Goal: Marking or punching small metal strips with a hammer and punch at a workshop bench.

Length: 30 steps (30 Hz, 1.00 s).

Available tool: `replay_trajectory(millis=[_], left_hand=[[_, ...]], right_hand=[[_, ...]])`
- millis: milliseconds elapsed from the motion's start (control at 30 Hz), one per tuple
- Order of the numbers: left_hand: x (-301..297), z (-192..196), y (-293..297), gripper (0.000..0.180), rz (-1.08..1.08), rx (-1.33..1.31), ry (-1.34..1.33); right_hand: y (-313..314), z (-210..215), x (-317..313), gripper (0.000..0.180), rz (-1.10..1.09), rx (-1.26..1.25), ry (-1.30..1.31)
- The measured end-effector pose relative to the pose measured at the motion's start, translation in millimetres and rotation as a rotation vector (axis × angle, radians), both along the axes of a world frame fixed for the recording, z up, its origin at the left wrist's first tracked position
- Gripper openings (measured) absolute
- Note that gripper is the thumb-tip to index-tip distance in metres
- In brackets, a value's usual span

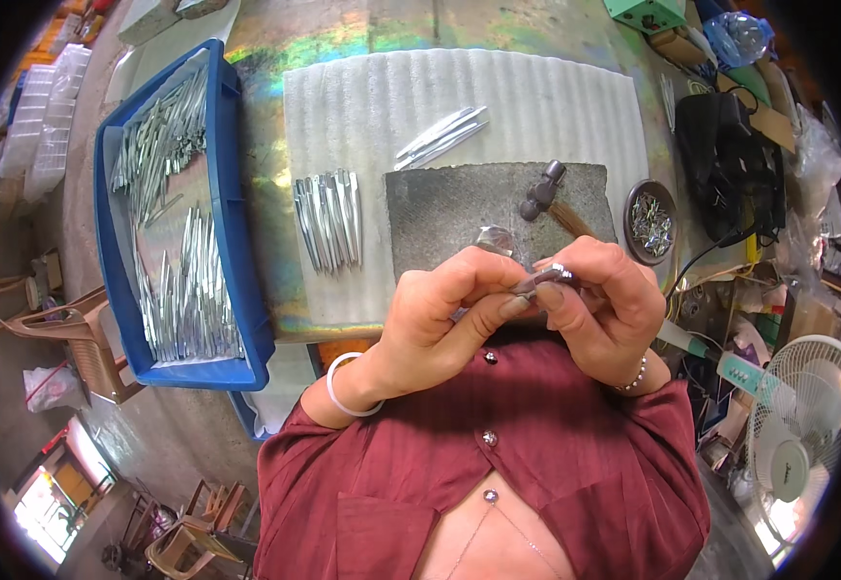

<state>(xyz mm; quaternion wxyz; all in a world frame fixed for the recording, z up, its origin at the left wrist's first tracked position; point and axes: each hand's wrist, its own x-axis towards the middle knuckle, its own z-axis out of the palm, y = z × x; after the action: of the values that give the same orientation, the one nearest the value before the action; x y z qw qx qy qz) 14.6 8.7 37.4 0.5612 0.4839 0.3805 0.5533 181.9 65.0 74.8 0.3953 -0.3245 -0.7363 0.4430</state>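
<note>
My left hand (pixel 444 314) and my right hand (pixel 609 307) meet over the near edge of a dark slab (pixel 459 208), thumbs and forefingers pinched together. Between them is a small shiny metal piece (pixel 554 275), mostly covered by the fingers. A hammer (pixel 542 191) with a brown handle lies on the slab, just beyond my right hand. Near my left fingertips sits a shiny, partly hidden object (pixel 495 239) whose kind I cannot make out. Slim silvery metal pieces (pixel 328 222) lie in a row on white foam (pixel 353 92), with a loose bunch (pixel 442 137) farther back.
A blue tray (pixel 249 290) at the left holds two heaps of slim metal pieces. Right of the slab stands a round dish (pixel 630 249) of small metal parts. Beyond it are a black bag (pixel 725 159) and a cable. A fan (pixel 793 425) stands at the lower right.
</note>
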Motion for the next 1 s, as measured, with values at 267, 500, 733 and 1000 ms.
replay_trajectory(millis=[267,500,733,1000], left_hand=[[-1,0,1,0.013,0.003,0.079,0.076],[-2,2,-3,0.008,-0.020,0.029,0.189],[-18,5,7,0.009,-0.323,-0.221,0.193],[-16,14,20,0.016,-0.397,-0.581,-0.157]], right_hand=[[2,6,-1,0.017,0.035,0.074,-0.014],[3,5,1,0.013,0.038,-0.297,-0.069],[6,-9,1,0.012,0.087,-0.803,0.113],[15,-26,2,0.018,0.068,-1.001,0.204]])
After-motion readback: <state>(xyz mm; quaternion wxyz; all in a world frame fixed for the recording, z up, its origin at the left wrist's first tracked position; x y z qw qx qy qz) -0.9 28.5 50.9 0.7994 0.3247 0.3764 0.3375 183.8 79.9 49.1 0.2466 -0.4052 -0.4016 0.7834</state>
